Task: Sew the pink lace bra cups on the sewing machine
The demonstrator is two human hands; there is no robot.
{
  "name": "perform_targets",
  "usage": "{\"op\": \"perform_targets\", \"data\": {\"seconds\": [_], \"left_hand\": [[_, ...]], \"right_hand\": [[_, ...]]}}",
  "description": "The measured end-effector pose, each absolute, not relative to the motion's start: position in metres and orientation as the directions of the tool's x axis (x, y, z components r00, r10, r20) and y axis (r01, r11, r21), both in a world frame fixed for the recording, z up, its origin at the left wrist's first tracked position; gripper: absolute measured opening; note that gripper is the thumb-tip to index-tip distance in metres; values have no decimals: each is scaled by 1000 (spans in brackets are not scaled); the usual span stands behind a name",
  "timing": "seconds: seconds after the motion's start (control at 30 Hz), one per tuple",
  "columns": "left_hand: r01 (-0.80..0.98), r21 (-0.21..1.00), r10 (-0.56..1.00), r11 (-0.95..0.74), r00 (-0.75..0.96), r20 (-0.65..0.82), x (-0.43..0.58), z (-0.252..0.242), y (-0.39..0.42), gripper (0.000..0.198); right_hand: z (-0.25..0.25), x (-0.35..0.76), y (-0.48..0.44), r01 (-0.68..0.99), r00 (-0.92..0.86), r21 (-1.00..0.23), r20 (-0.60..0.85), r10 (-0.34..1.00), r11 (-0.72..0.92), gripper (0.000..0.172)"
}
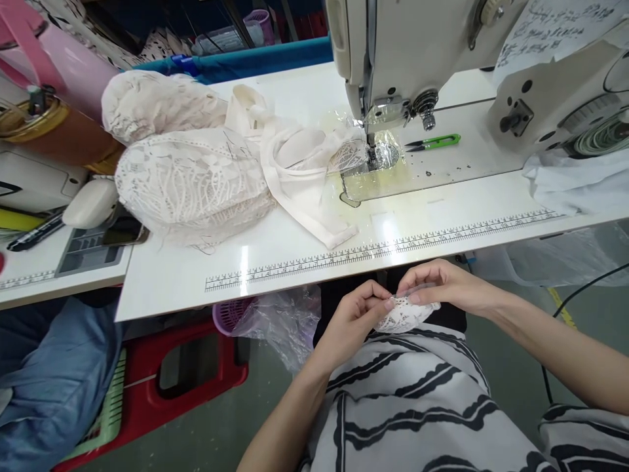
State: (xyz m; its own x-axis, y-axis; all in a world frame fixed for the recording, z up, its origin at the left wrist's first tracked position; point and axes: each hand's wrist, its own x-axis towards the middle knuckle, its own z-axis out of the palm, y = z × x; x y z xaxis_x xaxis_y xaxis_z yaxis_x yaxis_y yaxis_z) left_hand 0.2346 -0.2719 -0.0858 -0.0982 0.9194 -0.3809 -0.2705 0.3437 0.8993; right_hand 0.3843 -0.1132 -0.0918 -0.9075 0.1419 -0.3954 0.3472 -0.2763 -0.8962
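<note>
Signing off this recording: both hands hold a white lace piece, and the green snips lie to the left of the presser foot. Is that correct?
The side is wrong: the green snips lie to the right of the presser foot, as the head view shows. The left hand and right hand do hold a white lace piece.

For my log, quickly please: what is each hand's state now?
Left hand: closed, holding the white lace piece.
Right hand: closed, holding it too.
</note>
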Motion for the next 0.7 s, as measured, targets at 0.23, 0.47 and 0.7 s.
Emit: {"op": "perform_targets", "data": {"seconds": [0.23,0.47,0.7], "left_hand": [[-248,909,922,335,-112,-371,233,-89,-273,23],[-240,913,920,331,-131,-369,232,-89,-275,23],[-220,918,922,331,-131,-364,231,-89,-276,22]], "right_hand": [[-96,385,-114,350,-886,-870,-428,180,-347,15],[-96,386,-115,352,-876,-852,-446,185,-388,16],[-98,388,-115,309,-893,-857,-410,183,-414,12]]}}
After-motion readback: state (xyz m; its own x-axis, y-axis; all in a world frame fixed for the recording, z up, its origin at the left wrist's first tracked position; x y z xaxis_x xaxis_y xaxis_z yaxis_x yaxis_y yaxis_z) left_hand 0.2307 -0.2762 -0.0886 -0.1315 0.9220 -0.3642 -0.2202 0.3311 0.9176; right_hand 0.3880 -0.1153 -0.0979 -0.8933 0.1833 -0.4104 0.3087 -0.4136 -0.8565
